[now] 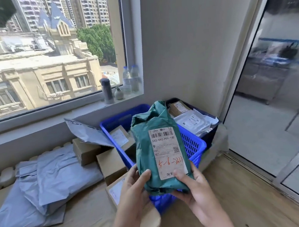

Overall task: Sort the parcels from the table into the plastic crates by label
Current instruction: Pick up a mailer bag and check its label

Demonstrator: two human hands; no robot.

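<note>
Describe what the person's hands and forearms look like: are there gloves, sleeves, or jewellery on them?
The left hand and the right hand are both bare: no gloves, and no rings that I can see. The left forearm and the right forearm are bare too; no sleeve, watch or bracelet shows down to the picture's lower edge.

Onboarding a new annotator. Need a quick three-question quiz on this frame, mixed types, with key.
1. True or false: the green parcel lies inside the blue crate.
2. Which code is printed under the barcode on its label? A) 042-042-P01-140 B) 140-P01-024 C) 516-233-P04
3. Fill in: the grey mailer bags lie to the ___ of the cardboard boxes.
Key: 1 false, the left hand and right hand hold it up; 2 A; 3 left.
</note>
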